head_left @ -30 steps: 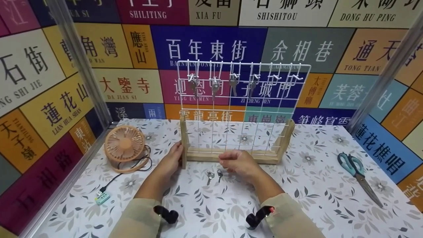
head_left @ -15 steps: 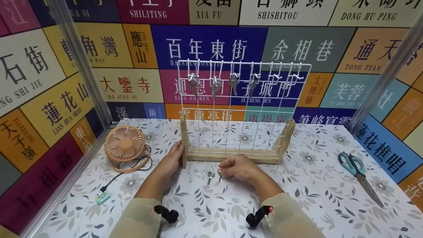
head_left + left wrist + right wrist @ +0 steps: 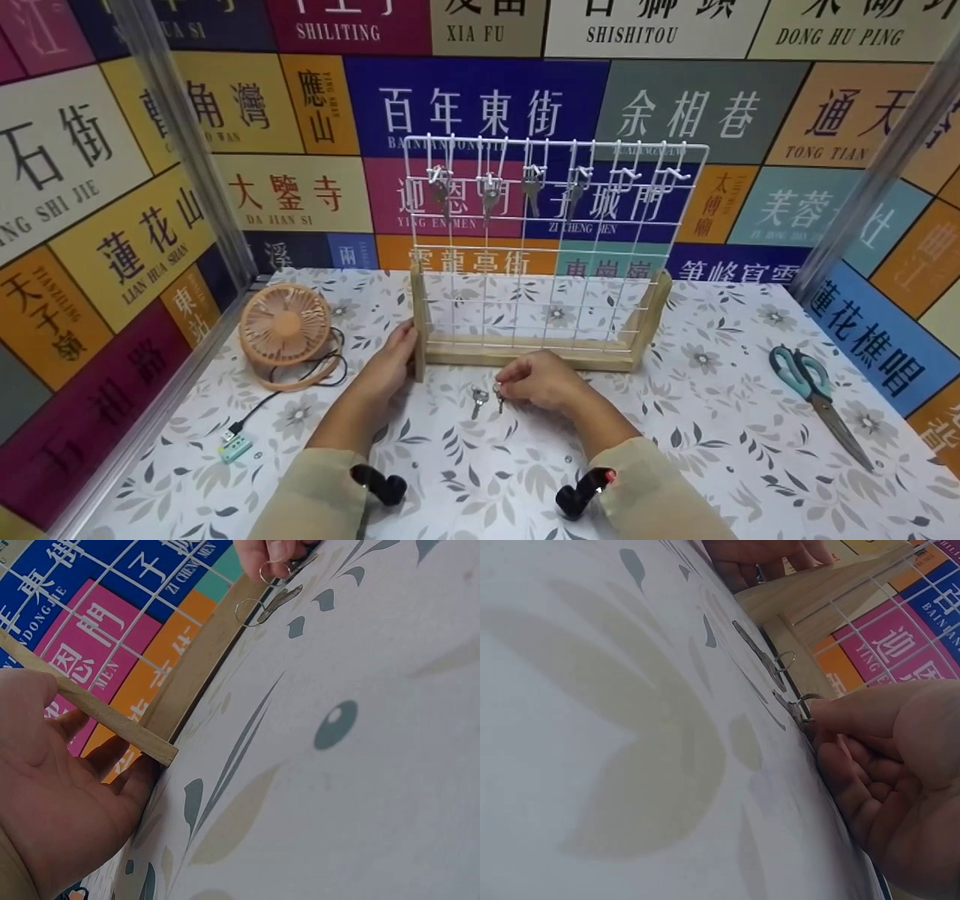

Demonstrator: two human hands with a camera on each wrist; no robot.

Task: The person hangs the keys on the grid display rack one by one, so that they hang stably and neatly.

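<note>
A white wire grid rack [image 3: 525, 358] on a wooden stand rises behind both hands. My left hand [image 3: 388, 361] holds the stand's left wooden upright [image 3: 112, 720], thumb and fingers on either side of it. In front of the base, my right hand [image 3: 546, 381] pinches the ring of a small key [image 3: 500, 402]; in the right wrist view that ring [image 3: 808, 703] stands up at the fingertips and the key's blade is low at the tabletop. Just left of it lies a second key [image 3: 478, 403] with its own ring [image 3: 784, 660]. Several keys [image 3: 532, 191] hang from hooks high on the grid.
Two hooks [image 3: 667, 178] at the grid's right carry no key. On the left stands an orange fan [image 3: 285, 324], its cable running to a small teal box [image 3: 235, 448]. Scissors [image 3: 814, 397] lie at the right. Patterned panels [image 3: 480, 105] enclose the table's back and sides.
My right hand has come down and slightly toward the viewer from above the keys, and its fingertips have taken the right key's ring. My left hand stays on the upright.
</note>
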